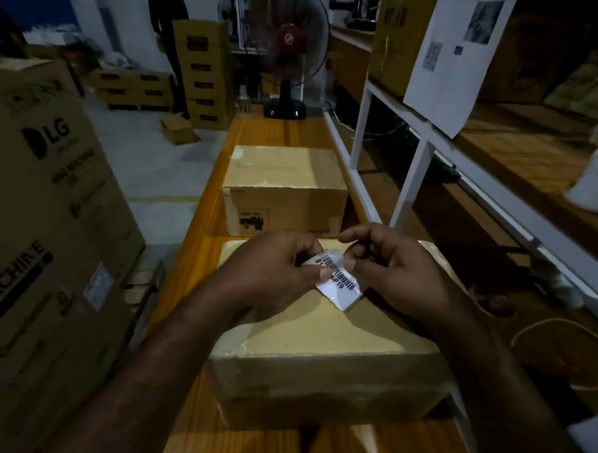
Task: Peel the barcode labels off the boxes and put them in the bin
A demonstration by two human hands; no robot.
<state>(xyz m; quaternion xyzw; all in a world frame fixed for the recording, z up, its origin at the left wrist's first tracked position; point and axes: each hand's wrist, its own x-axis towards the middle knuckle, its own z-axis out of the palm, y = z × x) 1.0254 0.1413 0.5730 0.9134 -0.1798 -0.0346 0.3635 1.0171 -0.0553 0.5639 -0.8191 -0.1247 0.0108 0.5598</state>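
A white barcode label is lifted off the top of the near cardboard box, which sits on the wooden table in front of me. My left hand pinches the label's left part, thumb lying across the barcode. My right hand pinches its upper right edge with curled fingers. The label's lower corner hangs free just over the box top. A second taped cardboard box stands right behind the near one. No bin is in view.
The long wooden table runs away from me, with a standing fan at its far end. A large LG carton stands close on the left. White shelving lines the right. Stacked boxes and a person stand far back.
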